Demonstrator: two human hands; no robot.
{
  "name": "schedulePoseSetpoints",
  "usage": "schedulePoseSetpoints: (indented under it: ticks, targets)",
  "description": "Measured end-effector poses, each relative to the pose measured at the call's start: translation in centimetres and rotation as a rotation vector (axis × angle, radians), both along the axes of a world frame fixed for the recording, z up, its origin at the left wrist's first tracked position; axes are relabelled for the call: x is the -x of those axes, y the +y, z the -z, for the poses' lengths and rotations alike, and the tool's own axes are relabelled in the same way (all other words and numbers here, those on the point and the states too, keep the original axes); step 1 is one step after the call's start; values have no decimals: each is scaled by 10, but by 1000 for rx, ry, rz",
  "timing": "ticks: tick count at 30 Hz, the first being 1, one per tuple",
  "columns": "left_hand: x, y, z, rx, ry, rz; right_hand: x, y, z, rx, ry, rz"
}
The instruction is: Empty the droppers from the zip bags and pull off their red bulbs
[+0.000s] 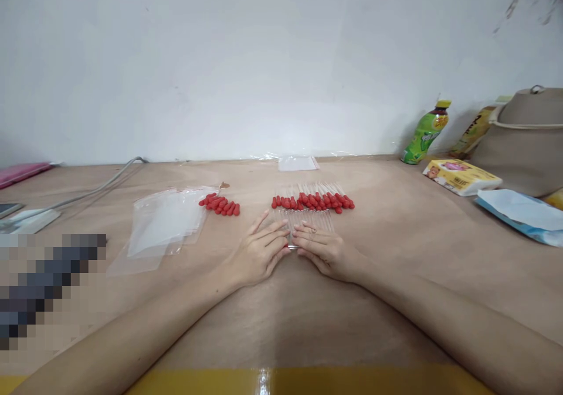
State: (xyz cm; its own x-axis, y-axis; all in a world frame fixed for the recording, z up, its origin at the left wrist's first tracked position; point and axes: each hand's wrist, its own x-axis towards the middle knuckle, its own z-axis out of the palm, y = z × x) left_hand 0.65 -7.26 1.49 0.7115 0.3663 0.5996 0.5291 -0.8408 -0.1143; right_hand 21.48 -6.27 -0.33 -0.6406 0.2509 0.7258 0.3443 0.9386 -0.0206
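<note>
A row of thin pale sticks with rounded red heads (316, 200) lies on the brown table in front of both hands. Below the heads, more clear thin shafts (323, 220) run toward me, partly under my fingers. My left hand (264, 247) rests palm down at their left side, fingers spread and index pointing forward. From the right, my right hand (323, 249) lies over the near part of the shafts, its fingers stretched out flat. The fingertips of both hands nearly meet at the shafts' near ends. A smaller pile of red-headed sticks (220, 204) lies farther left.
Clear plastic bags (165, 225) are spread at left; another small bag (298, 163) lies by the wall. A grey cable (109, 182) crosses the left side. At right stand a green bottle (426, 132), a tissue pack (461, 176), a blue packet (523, 213) and a beige bag (519, 154).
</note>
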Motion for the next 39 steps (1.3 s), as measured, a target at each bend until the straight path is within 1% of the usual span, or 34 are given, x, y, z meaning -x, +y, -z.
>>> schedulePoseSetpoints:
  ticks: [5, 10, 16, 25, 28, 34, 36, 39]
  targets:
    - [0, -2, -3, -28, 37, 17, -1, 0, 0, -89, -6, -3]
    - [1, -4, -3, -44, 28, 41, -2, -2, -3, -156, -33, 12]
    - [2, -7, -4, 19, 24, 49, -3, -4, -8, -247, -62, 20]
    - [4, -10, -4, 75, 35, 65, -5, -7, -10, -318, -104, -37]
    - [5, -9, -2, 84, 19, 70, -5, -7, -10, -271, -87, -40]
    - [6, -5, 3, 4, -56, 87, -4, -8, -4, -9, -13, 10]
    - [6, -4, 5, 4, -70, 79, -3, -7, -1, 31, 6, 30]
    - [5, -2, 6, 13, -85, 73, -2, -3, 5, 49, 17, 69]
